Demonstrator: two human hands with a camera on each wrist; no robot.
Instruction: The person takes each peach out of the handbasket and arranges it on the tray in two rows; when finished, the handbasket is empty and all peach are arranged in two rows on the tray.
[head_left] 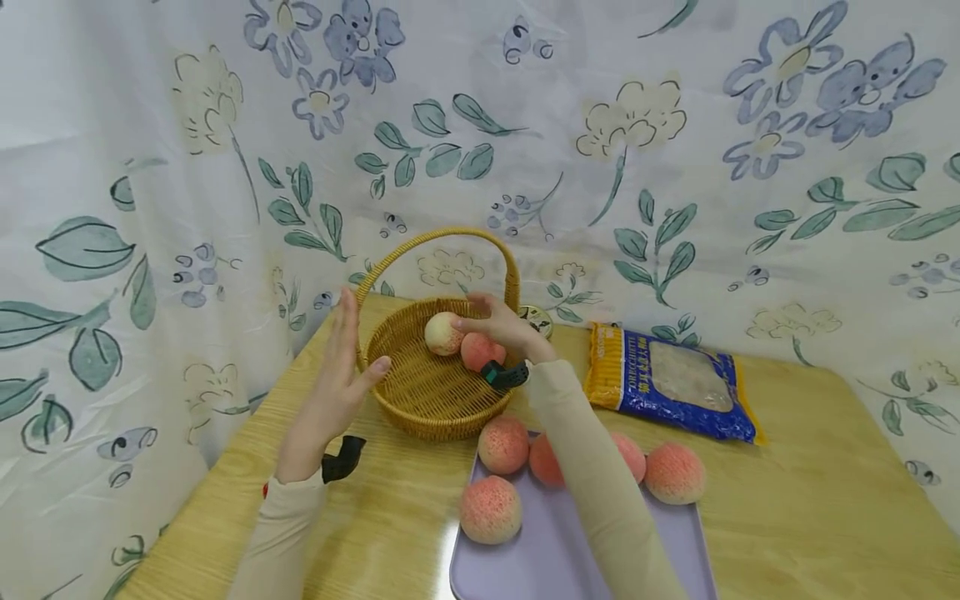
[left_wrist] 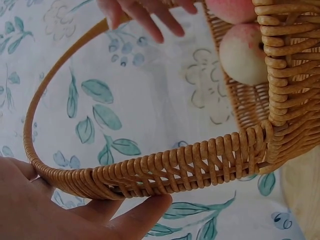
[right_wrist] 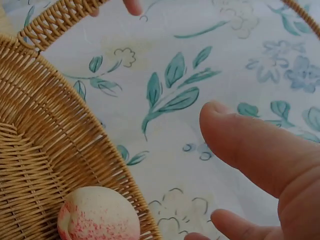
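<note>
A woven basket (head_left: 420, 400) with a tall arched handle (head_left: 431, 237) stands at the back of the table. Inside lie a pale peach (head_left: 442, 335) and a pinker peach (head_left: 482, 352). My left hand (head_left: 322, 408) is at the handle's left side, fingers straight and thumb spread; in the left wrist view its fingertips (left_wrist: 157, 202) lie right along the woven handle (left_wrist: 165, 170). Over the basket's right part hovers my right hand (head_left: 510, 327), its fingers loosely bent and nothing between them. In the right wrist view its thumb (right_wrist: 240, 132) stands apart from the pale peach (right_wrist: 97, 215).
A lilac tray (head_left: 551, 554) in front of the basket bears several peaches, one peach (head_left: 490, 509) near its left edge. To the right lies a blue and yellow pasta bag (head_left: 675, 383). Behind the basket sits a small round tin (head_left: 537, 320); a floral curtain (head_left: 562, 167) hangs at the back.
</note>
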